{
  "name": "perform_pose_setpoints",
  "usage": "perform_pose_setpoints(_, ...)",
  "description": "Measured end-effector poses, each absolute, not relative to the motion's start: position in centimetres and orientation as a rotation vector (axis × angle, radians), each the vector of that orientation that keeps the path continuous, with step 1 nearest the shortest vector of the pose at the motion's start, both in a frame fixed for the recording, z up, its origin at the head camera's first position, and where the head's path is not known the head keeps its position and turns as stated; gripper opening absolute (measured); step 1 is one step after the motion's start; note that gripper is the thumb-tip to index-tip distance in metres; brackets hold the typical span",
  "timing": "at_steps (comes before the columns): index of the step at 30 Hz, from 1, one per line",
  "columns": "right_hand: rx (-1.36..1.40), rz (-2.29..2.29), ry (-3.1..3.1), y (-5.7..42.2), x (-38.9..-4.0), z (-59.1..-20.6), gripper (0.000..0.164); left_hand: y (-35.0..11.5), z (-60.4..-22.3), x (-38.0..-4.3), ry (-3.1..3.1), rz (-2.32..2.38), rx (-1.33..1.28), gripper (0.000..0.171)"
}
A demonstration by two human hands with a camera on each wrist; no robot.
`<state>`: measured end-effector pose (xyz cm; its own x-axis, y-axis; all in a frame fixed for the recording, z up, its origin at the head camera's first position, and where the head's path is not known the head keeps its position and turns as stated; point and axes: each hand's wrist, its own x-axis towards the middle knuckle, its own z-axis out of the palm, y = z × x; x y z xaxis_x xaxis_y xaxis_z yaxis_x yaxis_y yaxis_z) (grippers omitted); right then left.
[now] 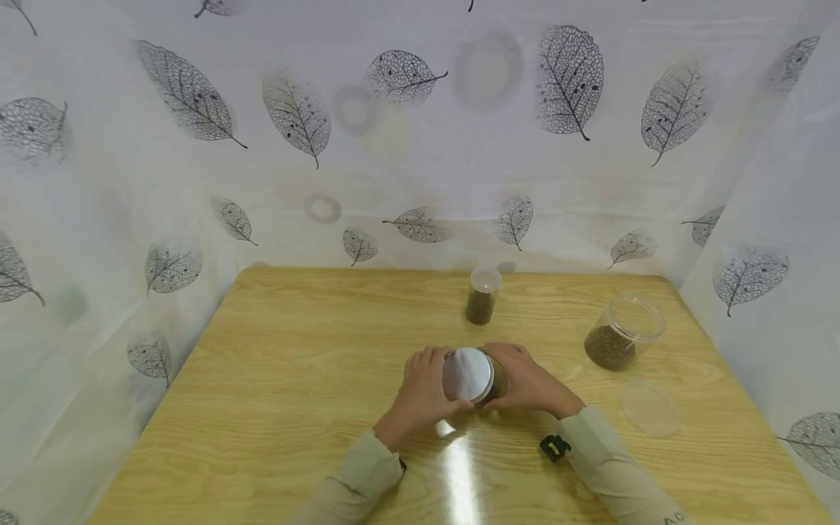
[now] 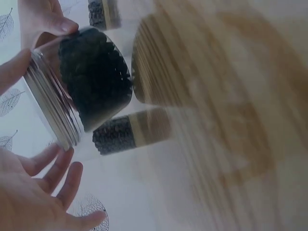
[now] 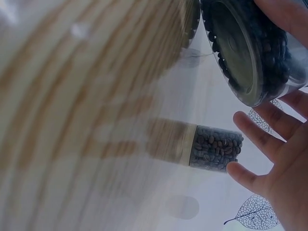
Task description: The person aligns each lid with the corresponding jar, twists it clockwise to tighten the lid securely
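Note:
Between both hands is a clear jar (image 2: pixel 94 77) of dark beans, tilted, its base showing in the right wrist view. A pale round lid (image 1: pixel 467 373) sits on its mouth. My left hand (image 1: pixel 425 386) grips the lid's rim, thumb on the near side and fingers around the far side. The right hand (image 1: pixel 528 379) holds the jar's body from the other side, several of its fingers spread in the right wrist view. Behind the hands a slim clear container (image 1: pixel 481 305), partly filled with coffee beans (image 3: pixel 216 148), stands upright on the table.
At the right of the wooden table (image 1: pixel 295 343) stands a wide, lidless clear jar (image 1: pixel 613 346) partly filled with dark beans. A flat transparent disc lid (image 1: pixel 650 410) lies in front of it. A leaf-printed white curtain (image 1: pixel 459 168) encloses the back and sides.

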<state>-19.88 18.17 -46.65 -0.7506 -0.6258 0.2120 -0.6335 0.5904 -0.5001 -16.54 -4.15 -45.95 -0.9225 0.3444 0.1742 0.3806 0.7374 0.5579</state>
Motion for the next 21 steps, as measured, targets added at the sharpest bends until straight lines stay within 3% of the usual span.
perform_pose_setpoints(10, 1.122, 0.857, -2.804, 18.2, -19.8, -46.6, 0.088, -5.4, -46.1, -18.1, -2.836, -0.992, -0.911, 0.087)
perform_pose_setpoints(21, 1.138, 0.83, -2.769, 18.1, -19.9, -46.8, 0.089, -5.1, -46.4, -17.7, -2.834, -0.97, -0.838, 0.096)
